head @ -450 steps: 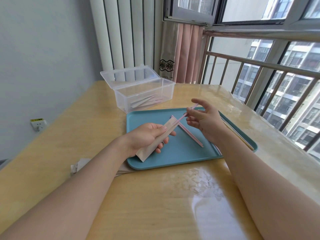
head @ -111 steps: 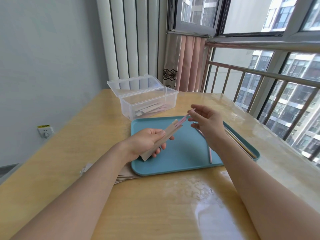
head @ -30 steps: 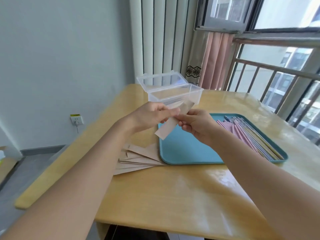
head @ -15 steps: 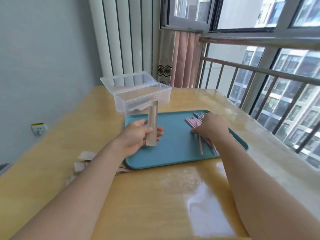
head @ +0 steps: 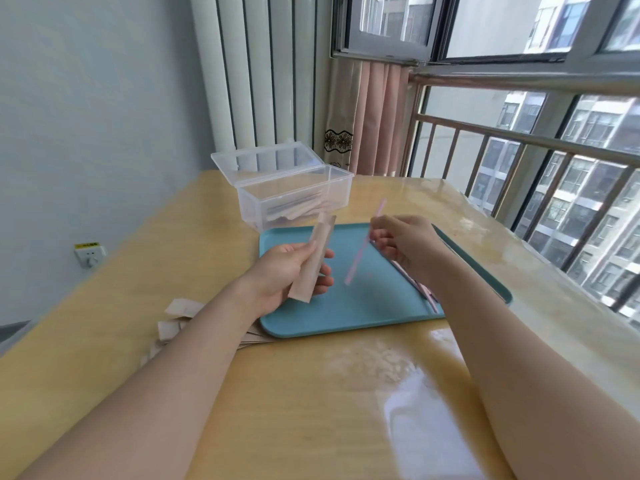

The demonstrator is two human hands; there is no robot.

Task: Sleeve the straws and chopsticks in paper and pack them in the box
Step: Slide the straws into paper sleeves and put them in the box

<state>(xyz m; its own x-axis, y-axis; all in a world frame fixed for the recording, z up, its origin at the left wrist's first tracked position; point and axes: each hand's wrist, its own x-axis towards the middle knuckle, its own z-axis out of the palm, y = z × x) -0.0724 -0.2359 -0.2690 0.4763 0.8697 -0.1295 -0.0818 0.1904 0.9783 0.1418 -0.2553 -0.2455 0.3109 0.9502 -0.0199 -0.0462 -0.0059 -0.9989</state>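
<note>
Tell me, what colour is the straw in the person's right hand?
Pink. The straw shows it best in the head view, held by the right hand over the tray.

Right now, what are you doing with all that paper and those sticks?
A person is wrapping straws. The left hand holds a brown paper sleeve upright over the teal plastic tray, and the right hand pinches a thin pink straw, not yet in the sleeve. The clear plastic box behind the tray stands open with some paper sleeves inside. More sleeves lie on the wooden table, partly hidden by the left arm.
</note>
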